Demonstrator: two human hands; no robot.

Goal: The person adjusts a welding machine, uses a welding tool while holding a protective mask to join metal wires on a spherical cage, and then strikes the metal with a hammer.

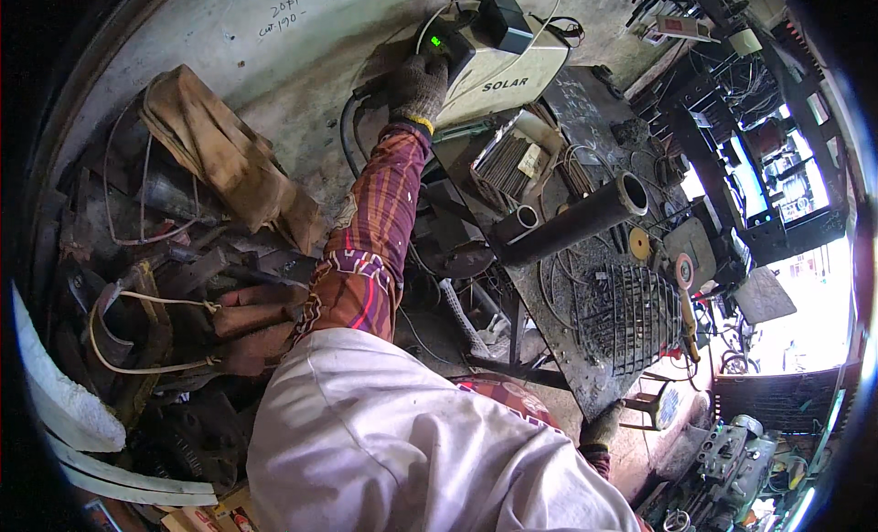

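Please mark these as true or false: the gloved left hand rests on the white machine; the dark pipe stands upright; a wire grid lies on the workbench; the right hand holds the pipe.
1. The left hand rests on the white machine: true.
2. The dark pipe stands upright: false, it lies on its side.
3. A wire grid lies on the workbench: true.
4. The right hand holds the pipe: false, it is down by the bench's near edge, apart from it.
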